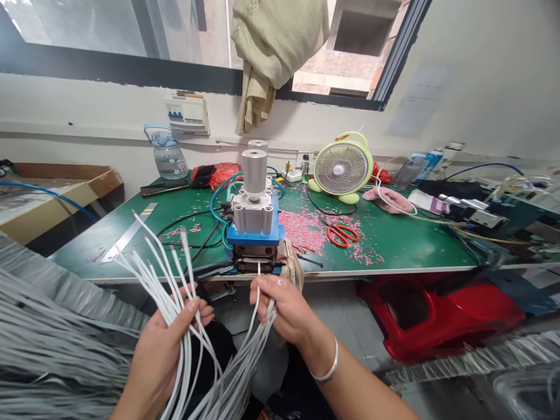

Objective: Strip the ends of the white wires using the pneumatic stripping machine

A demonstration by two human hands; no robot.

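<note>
My left hand is closed round a fanned bundle of white cables, whose ends point up and to the left, some with reddish tips. In my right hand, finger and thumb pinch a single white cable, its end at the front opening of a pneumatic press. More white cables pass under the same hand and hang down towards my lap. The press has silver cylinders on a blue block and stands at the table's front edge. Whether the cable end is inside the opening, I cannot tell.
Pink and white scraps cover the green table beside orange-handled scissors. A metal ruler lies left. Behind stand a green fan and a water bottle. Below right is a red stool; grey cable bundles fill the lower left.
</note>
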